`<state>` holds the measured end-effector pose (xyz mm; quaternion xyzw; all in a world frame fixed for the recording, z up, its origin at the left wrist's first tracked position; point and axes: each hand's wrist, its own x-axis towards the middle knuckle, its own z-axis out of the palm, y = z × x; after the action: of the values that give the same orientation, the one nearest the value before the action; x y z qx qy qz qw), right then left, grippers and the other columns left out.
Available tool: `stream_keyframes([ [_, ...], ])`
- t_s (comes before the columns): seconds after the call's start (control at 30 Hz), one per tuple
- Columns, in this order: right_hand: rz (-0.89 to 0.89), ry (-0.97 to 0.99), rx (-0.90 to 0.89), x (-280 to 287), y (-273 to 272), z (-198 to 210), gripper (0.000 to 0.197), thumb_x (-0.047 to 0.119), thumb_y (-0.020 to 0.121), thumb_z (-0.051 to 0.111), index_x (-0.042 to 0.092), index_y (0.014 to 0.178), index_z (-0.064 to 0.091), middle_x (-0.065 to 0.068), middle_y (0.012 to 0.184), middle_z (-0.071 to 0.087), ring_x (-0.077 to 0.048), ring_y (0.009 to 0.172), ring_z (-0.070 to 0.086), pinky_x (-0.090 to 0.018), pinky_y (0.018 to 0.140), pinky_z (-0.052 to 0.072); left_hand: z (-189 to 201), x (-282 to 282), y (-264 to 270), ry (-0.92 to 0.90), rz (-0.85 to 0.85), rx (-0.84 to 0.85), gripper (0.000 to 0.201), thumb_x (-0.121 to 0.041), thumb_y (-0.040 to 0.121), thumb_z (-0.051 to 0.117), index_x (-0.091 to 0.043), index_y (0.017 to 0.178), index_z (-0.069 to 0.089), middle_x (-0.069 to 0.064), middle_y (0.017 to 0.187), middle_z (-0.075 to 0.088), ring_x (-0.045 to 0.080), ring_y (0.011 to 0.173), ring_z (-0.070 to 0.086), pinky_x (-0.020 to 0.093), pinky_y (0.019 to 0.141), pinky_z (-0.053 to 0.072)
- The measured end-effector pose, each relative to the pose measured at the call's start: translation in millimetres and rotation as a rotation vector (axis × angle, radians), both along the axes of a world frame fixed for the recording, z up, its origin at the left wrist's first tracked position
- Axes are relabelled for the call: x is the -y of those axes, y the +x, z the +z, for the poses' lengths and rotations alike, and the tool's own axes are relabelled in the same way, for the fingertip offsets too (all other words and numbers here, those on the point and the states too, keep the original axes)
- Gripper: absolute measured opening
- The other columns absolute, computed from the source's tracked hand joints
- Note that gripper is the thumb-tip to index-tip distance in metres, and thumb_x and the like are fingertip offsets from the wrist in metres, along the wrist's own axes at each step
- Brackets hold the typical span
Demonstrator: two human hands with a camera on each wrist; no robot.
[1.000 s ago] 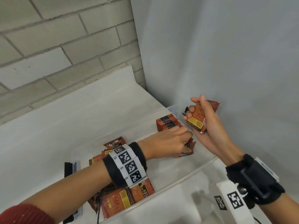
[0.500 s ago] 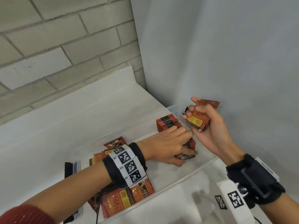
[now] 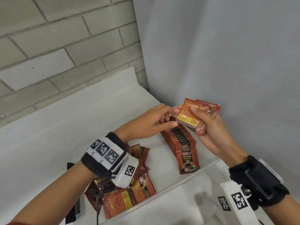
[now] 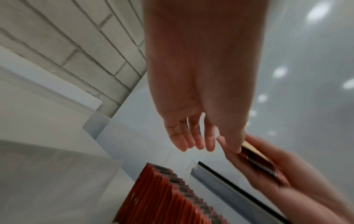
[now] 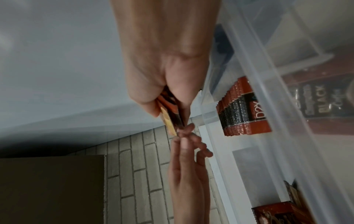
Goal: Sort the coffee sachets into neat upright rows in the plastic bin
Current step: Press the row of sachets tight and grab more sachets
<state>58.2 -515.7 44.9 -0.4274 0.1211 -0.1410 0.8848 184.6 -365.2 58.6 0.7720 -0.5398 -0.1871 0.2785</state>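
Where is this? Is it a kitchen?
Hard to say; maybe a storeroom or pantry corner. There's a white counter against a brick wall, and a plastic bin full of coffee sachets.

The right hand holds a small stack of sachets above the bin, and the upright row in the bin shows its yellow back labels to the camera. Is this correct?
Not quite. The right hand does hold the small stack of sachets above the bin, but the head view shows the upright row facing front, with the D2X Black Coffee print. The yellow label is on the held stack.
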Motion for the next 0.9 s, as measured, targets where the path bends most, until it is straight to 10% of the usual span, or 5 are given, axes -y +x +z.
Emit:
stream_keyframes([
  [0.2,0.017,-0.085,-0.032,2,-1,-2,0.029,0.018,0.088,0.057,0.003,0.110,0.066,-0.017,0.105,0.072,-0.027,0.095,0.071,-0.031,0.081,0.058,8,-1,-10,-0.064,0.060,-0.316,0.053,-0.041,0.079,0.073,-0.023,0.123,0.049,-0.007,0.108,0.058,0.009,0.092,0.058,0.033,0.084,0.053],
  [0.53,0.190,-0.130,-0.051,-1,-2,-5,0.046,0.047,0.069,0.063,0.014,0.099,0.074,-0.013,0.104,0.073,-0.026,0.095,0.071,-0.031,0.078,0.058,16,7,-15,-0.298,0.125,-0.299,0.026,-0.015,0.080,0.074,-0.021,0.101,0.061,-0.010,0.093,0.062,0.010,0.084,0.057,0.032,0.077,0.049],
  [0.73,0.262,-0.071,-0.058,-2,3,-8,0.125,0.077,0.040,0.074,-0.005,0.131,0.049,-0.028,0.132,0.054,-0.024,0.100,0.067,-0.034,0.083,0.056,21,-2,-9,-0.375,0.086,-0.351,0.013,-0.003,0.080,0.071,-0.008,0.087,0.061,0.008,0.089,0.063,0.024,0.088,0.059,0.040,0.082,0.048],
  [0.9,0.359,-0.010,-0.072,2,1,-7,0.094,0.063,0.049,0.083,0.000,0.115,0.060,-0.021,0.108,0.068,-0.022,0.081,0.069,-0.031,0.071,0.059,22,-5,-7,-0.395,0.008,-0.349,0.019,0.010,0.081,0.065,-0.009,0.082,0.065,0.012,0.091,0.063,0.023,0.089,0.060,0.033,0.082,0.052],
])
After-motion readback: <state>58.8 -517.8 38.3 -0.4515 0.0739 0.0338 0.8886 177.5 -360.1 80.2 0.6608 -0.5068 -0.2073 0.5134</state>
